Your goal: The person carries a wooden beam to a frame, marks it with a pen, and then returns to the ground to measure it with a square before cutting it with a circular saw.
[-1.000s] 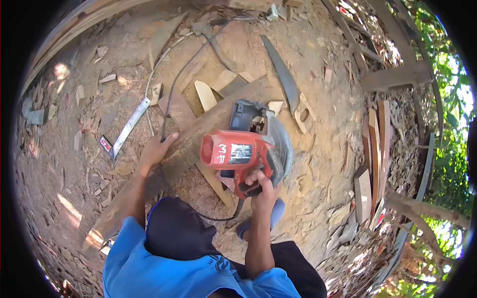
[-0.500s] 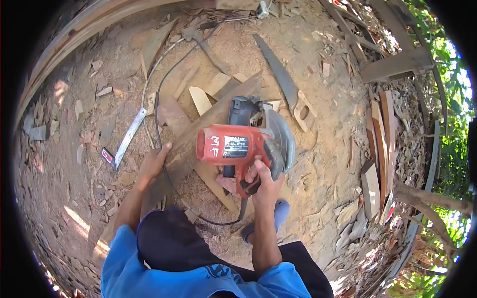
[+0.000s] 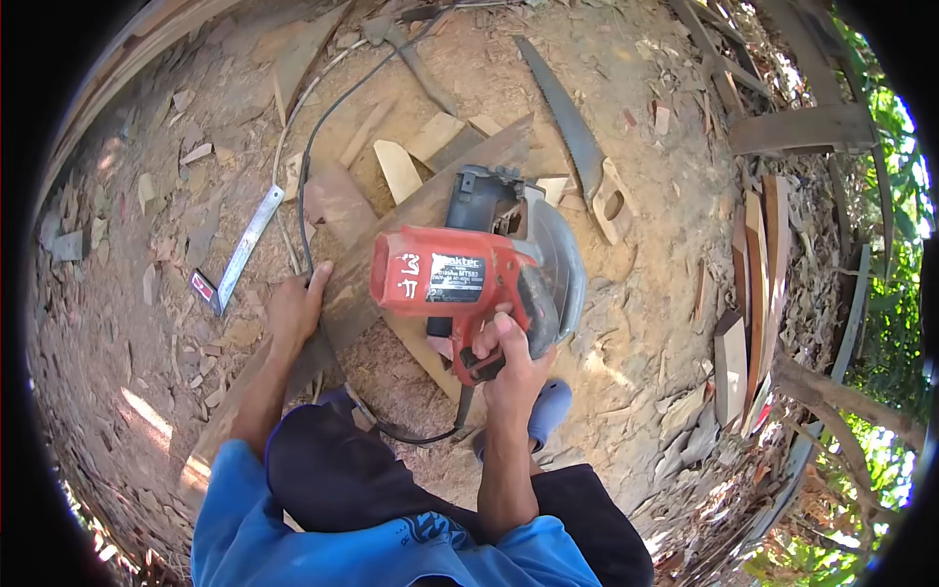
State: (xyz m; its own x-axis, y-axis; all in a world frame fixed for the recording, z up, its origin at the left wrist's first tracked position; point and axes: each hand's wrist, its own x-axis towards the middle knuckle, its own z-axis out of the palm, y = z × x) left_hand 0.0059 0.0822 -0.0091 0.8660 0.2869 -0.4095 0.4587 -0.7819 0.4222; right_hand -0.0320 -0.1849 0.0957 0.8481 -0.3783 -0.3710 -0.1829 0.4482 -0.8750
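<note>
My right hand (image 3: 516, 364) is wrapped round the rear handle of a red and black circular saw (image 3: 445, 266), its index finger by the trigger. The saw rests over a long brown wooden board (image 3: 357, 293) that runs diagonally under it. The blade's contact with the wood is hidden beneath the saw. My left hand (image 3: 296, 305) grips the board's left edge, thumb on top, with the other fingers partly hidden. Beside that hand passes the saw's black power cord (image 3: 307, 186), which loops round near my knee to the handle.
A handsaw (image 3: 567, 122) lies at upper right and a metal try square (image 3: 246, 249) at left. A hammer (image 3: 416, 64) is on the ground beyond. Offcuts (image 3: 396, 171) lie under and behind the board. Wooden strips (image 3: 758, 284) and a wooden frame (image 3: 802, 129) stand at right.
The view has tilted a little, so the ground tools appear higher in it. The circular saw sits slightly further left in view; both hands keep their hold.
</note>
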